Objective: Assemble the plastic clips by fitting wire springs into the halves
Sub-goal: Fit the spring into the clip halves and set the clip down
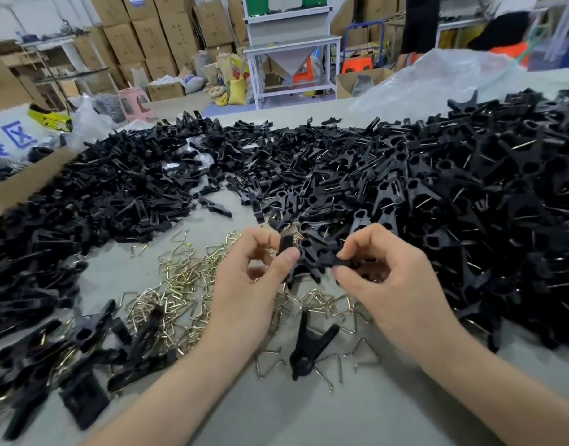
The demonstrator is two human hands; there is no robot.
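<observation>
Both hands hold a black plastic clip [312, 255] just above the table, in the middle of the view. My left hand [254, 278] pinches its left end between thumb and fingers. My right hand [386, 275] pinches its right end. Beneath and to the left lies a loose heap of brass-coloured wire springs [180, 284]. One black clip [309, 349] lies on the table near my wrists, with springs around it. Whether a spring sits in the held clip is hidden by my fingers.
Large piles of black clip halves [116, 185] cover the table's left and back. A pile of clips with wires showing [469, 194] fills the right. More clips [67, 365] lie at the front left. A cardboard box [16, 185] and a plastic bag [437, 78] stand behind.
</observation>
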